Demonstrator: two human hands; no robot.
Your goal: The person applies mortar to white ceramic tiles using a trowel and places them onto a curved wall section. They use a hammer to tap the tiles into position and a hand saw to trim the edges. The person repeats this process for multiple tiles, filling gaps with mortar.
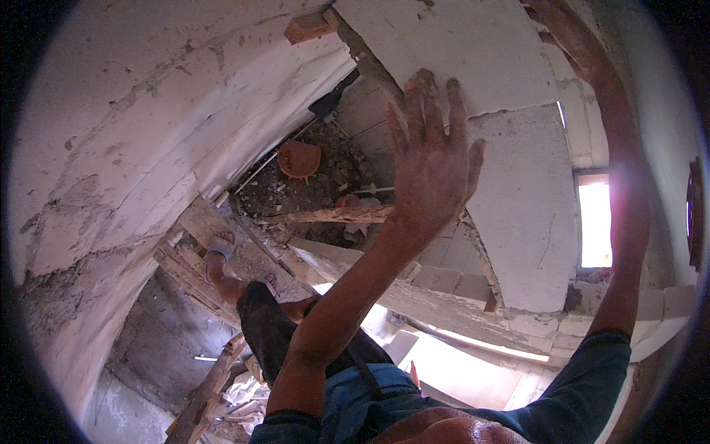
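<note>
My left hand (429,166) is raised with its fingers spread, palm turned toward a pale, flat wall block (481,55). The fingertips overlap the block's lower left part; whether they press on it cannot be told. At the top right, my right hand (573,41) is at the same block's right edge, its fingers bent round that edge and partly cut off by the picture. Directly below lies another pale block (521,207), with a thin joint line between the two. A rough mortared edge (366,59) runs along the upper block's left side.
Wooden planks (196,274) lie under my sandalled foot (222,243). A reddish basin (299,159) rests on rubble below, near a rough timber (329,215). A sloping plastered wall (126,140) fills the left. A bright window opening (595,222) is at the right.
</note>
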